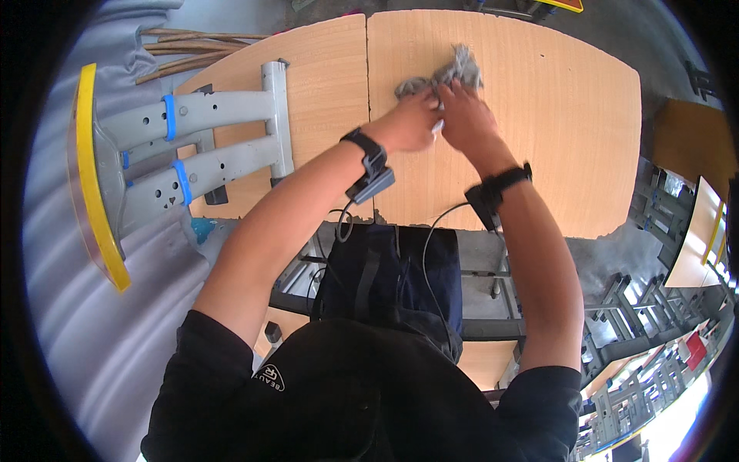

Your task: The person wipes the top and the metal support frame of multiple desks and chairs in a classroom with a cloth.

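Observation:
A crumpled grey cloth [459, 68] lies on the light wood-grain tabletop [554, 144], towards its far side. My right hand [470, 118] grips the cloth from the near side, its fingers pressed into the folds. Close beside it, almost touching, my left hand [411, 121] has its fingers bunched on the left part of the same cloth. Something small and white [437, 127] shows between the hands; what it is I cannot tell. Both wrists carry black strapped devices with cables. The fingertips are partly hidden in the cloth.
On the left, an upturned stool or chair with a grey metal frame [242, 107] and yellow-edged seat [92, 173] rests on the table. A seam [368, 75] divides the tabletop; its near edge is chipped. Wooden sticks [196, 49] and a grey curtain [133, 335] are beyond. More furniture [629, 398] stands right.

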`<state>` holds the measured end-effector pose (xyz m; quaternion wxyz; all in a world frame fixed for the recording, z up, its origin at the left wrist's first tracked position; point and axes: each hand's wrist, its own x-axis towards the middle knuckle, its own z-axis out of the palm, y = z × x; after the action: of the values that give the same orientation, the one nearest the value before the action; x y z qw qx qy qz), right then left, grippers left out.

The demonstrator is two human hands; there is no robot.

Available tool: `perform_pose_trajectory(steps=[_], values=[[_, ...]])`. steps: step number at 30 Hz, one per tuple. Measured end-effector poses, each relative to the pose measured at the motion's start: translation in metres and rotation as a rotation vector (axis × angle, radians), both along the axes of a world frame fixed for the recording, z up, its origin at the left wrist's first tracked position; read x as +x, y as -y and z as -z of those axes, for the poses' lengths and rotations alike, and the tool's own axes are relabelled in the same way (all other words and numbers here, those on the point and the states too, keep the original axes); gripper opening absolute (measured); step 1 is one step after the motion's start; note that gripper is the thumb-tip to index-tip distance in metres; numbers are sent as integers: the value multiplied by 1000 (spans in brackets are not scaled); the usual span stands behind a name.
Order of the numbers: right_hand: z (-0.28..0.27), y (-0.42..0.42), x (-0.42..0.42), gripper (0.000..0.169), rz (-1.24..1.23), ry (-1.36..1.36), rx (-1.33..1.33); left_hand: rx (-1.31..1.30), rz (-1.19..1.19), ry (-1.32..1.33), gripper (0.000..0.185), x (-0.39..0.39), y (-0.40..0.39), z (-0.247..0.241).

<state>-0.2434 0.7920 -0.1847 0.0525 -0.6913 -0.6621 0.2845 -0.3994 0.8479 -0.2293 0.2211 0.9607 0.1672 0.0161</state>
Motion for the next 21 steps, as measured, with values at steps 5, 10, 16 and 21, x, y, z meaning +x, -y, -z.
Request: perform_pose_trajectory(steps=[5, 10, 16, 21], values=[[4, 88, -6, 51, -28, -110, 24, -112, 60, -192, 52, -25, 71, -42], [-7, 144, -30, 51, -190, -104, -148, -293, 152, -318, 55, -58, 123, -62], [-34, 169, -63, 56, -310, -288, -324, -491, 170, -350, 55, -110, 158, -70], [-24, 178, -91, 45, -422, -334, -387, -645, 111, -410, 48, -139, 173, -77]])
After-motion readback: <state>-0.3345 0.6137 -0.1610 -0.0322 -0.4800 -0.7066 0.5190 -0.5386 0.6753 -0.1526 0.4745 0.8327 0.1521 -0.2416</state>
